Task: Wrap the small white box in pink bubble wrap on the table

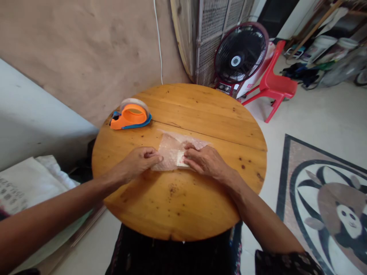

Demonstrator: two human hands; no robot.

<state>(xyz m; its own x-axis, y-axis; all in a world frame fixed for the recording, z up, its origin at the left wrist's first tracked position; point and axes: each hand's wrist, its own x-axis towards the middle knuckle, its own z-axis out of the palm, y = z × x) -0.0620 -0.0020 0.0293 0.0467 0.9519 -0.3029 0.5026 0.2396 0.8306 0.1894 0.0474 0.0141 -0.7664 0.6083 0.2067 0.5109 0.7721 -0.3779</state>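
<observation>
The pale packet (181, 159) lies on bubble wrap (166, 152), leftward from the nearer right hand (205, 158), half-curled, its grip unclear; the left hand (145, 158) pinches the wrap's left edge

Two hands (142, 159) (207, 158), one bubble-wrap sheet (168, 154), one tape dispenser (130, 117), one table (183, 214), one fan (241, 52) and one chair (276, 84) show.

Red plastic chair (279, 84) stands beside maroon-rimmed electric fan (241, 53). Panda floor design (329, 200) at right; printed white sack (36, 187) at left.

Clear bubble wrap (166, 154), spread; cream packet (180, 159) near front edge.
</observation>
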